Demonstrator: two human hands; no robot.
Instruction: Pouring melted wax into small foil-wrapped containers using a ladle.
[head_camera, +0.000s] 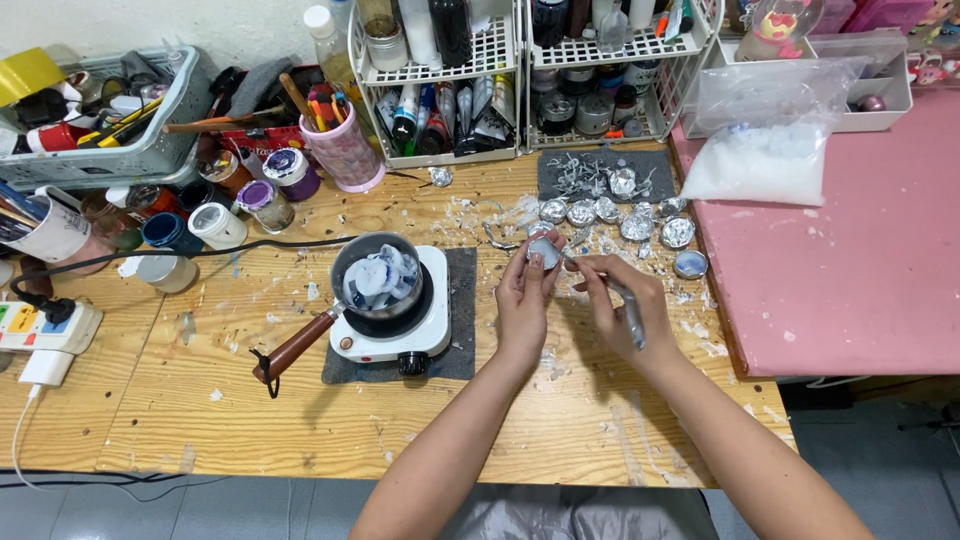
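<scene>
The left hand (525, 300) has its fingers clamped around a small round silver foil cup (545, 250), holding it up above the pale wooden surface (300, 400), and the right hand (622, 300) has its fingers closed on a slim grey metal tool (628, 318) whose tip reaches to the cup's rim. Just beyond the fingers lies a loose cluster of similar crumpled foil cups (610, 215), with white flakes scattered around them. To the left of the left hand's fingers, a small steel saucepan with a brown wooden handle (375, 275) sits on a white electric hotplate (395, 325), holding pale blue and white lumps. Beyond the right hand's fingers, a clear plastic bag of white granules (760, 150) rests on a pink mat (850, 280). The scraping seems to go best with the cup gripped firmly by its sides without crushing the thin foil, the tool worked in short, shallow strokes along the inner wall, and the cup turned a little between strokes. Keeping the cup over the surface, away from the hotplate, would let the loosened bits fall safely.
</scene>
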